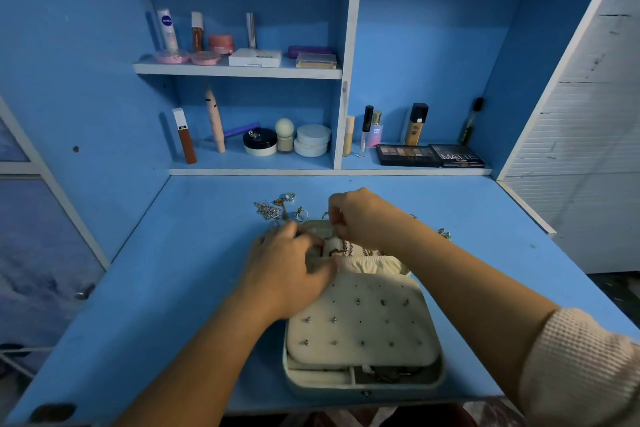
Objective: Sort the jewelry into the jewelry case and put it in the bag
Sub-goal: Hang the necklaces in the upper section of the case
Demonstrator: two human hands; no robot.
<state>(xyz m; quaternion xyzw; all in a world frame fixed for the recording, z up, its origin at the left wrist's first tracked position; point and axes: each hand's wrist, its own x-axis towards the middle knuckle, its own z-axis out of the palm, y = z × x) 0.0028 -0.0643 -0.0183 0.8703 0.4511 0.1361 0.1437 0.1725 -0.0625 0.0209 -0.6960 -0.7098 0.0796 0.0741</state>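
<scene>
Currently the jewelry case [363, 381] lies open on the blue table [173, 288], near the front edge and a bit right of centre, hinge line running across. Near half carries a cream earring panel [363, 322] with rows of studs pushed in, and a strip of compartments shows below it at the front rim. Far half has a gathered cream pocket [370, 262], with chains [347, 248] hanging just behind it. Right hand [360, 218] is over the far half, fingers curled, fingertips pinched at the top end of the chains. Left hand [294, 263] reaches in from the left onto the same half, fingers bent down inside the case, thumb at the pocket edge; can't tell if it grips anything. Loose jewelry pile [272, 210] sits on the table just beyond the case, toward the back edge, with a ring [289, 197] behind it. One more small piece [444, 233] lies apart toward the right edge, past the right forearm. Shelves [239, 71] above the back edge hold cosmetics; two eyeshadow palettes [429, 155] lie flat on the lower right one
</scene>
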